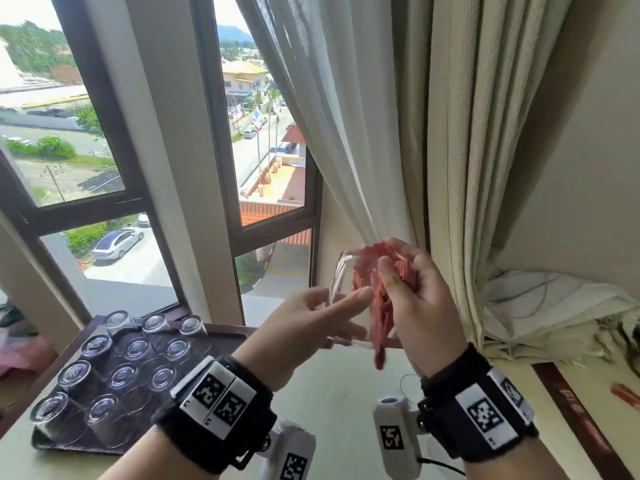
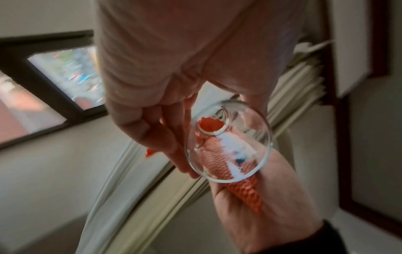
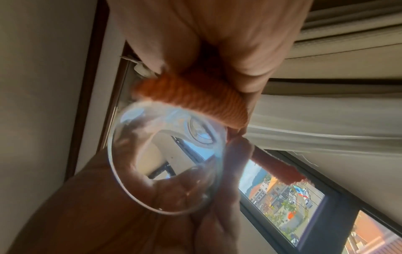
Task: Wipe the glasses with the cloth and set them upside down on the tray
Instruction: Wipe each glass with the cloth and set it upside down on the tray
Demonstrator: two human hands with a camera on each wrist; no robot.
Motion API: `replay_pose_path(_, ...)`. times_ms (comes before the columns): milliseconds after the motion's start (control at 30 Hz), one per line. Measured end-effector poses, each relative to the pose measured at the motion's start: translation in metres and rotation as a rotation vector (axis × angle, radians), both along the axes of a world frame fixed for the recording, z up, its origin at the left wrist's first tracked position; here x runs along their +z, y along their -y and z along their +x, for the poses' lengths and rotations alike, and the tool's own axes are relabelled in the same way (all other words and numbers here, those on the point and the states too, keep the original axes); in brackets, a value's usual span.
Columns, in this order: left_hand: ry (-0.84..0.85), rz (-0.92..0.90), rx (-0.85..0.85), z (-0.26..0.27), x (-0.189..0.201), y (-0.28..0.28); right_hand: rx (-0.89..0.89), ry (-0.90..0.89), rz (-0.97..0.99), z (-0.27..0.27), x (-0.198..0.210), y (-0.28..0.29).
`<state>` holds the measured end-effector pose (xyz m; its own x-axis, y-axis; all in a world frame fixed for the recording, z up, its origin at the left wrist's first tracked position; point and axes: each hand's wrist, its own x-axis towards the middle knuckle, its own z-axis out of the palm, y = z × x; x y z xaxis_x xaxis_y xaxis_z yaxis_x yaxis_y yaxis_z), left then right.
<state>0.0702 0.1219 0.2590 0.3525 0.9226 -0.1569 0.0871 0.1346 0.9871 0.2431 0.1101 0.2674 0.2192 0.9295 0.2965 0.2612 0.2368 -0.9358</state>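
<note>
Holding a clear glass (image 1: 341, 289) up in front of the window (image 1: 104, 150), at about 12 o'clock above the table (image 1: 329, 393), well apart from the tray (image 1: 228, 336). Left hand (image 1: 311, 327) gripping the glass from the 9 o'clock side, fingers (image 1: 349, 299) lying along the wall, thumb seemingly on the near side, though motion blur is making the exact contact hard to read. Right hand (image 1: 412, 299) clutching a bunched red cloth (image 1: 379, 292) and pressing it against the glass at 3 o'clock, one loose end hanging down toward 6 o'clock past the palm.

Showing, from the left wrist, the glass (image 2: 228, 146) with its open mouth facing the camera, the cloth (image 2: 245, 190) lying against the outside of the wall and across the right hand (image 2: 261, 214), the left hand (image 2: 152, 96) reaching in from 12 o'clock.

Showing, from the right wrist, the rim of the glass (image 3: 165, 154) close to the lens, the cloth (image 3: 195, 101) bunched at 12 o'clock of it under the right hand (image 3: 217, 43), the left hand (image 3: 108, 206) wrapping the lower side.

Standing at 8 o'clock on the table: a dark tray carrying rows of glasses (image 1: 124, 372), all set upside down, thick bases up.
</note>
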Motion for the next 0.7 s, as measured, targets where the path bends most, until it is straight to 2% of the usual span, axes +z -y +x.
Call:
replay_pose_path(67, 0.096, -0.159, -0.043, 0.003, -0.011, 0.004, -0.014, -0.016, -0.056, 0.003, -0.011, 0.002)
replay_pose_path(167, 0.313, -0.351, -0.027, 0.003, -0.030, 0.011, -0.039, -0.142, -0.137, 0.012, -0.037, 0.005)
replay_pose_path(300, 0.532, -0.439, 0.063, 0.006, -0.047, 0.020, -0.066, -0.412, -0.218, 0.024, -0.067, 0.012)
replay_pose_path(400, 0.691, -0.473, 0.057, 0.004, -0.053, 0.025, -0.132, -0.413, -0.230, 0.029, -0.080, 0.020)
replay_pose_path(467, 0.751, -0.503, 0.094, 0.005, -0.055, 0.027, -0.158, -0.410, -0.216, 0.028, -0.080, 0.024)
replay_pose_path(533, 0.742, -0.517, 0.157, 0.011, -0.053, 0.029, -0.154, -0.504, -0.221, 0.027, -0.077, 0.027)
replay_pose_path(700, 0.788, -0.455, 0.378, 0.023, -0.054, 0.028, 0.039, -0.886, -0.363, 0.030, -0.072, 0.032)
